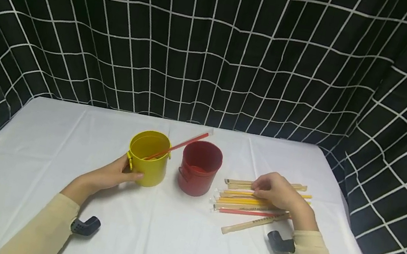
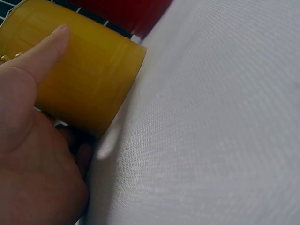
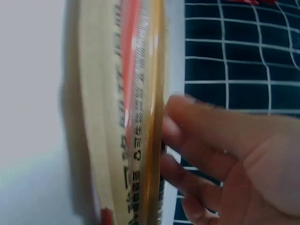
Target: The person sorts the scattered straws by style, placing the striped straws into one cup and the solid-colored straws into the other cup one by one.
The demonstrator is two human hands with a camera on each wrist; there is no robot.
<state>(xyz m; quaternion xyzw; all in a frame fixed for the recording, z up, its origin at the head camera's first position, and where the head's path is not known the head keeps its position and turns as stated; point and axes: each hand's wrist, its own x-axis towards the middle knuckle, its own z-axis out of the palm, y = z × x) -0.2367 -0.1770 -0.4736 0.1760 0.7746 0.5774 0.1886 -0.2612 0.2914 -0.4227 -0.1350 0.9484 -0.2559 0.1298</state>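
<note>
My left hand (image 1: 110,175) grips the side of a yellow bucket (image 1: 153,172), its thumb laid across the front in the left wrist view. A red straw (image 1: 184,142) in a clear wrapper leans out of this bucket, its upper end above the red bucket (image 1: 195,184) standing just to the right. Over a spread of wrapped straws (image 1: 243,202) on the right, my right hand (image 1: 277,191) has bent fingers reaching down among them. In the right wrist view its fingertips lie right behind a yellow straw (image 3: 153,93); I cannot tell whether they pinch one.
A white cloth (image 1: 176,239) covers the table. Dark curtains (image 1: 216,48) with a white grid enclose the back and sides. A paper-wrapped straw (image 1: 247,225) lies slanted at the near edge of the spread. Each wrist carries a small black camera (image 1: 86,226).
</note>
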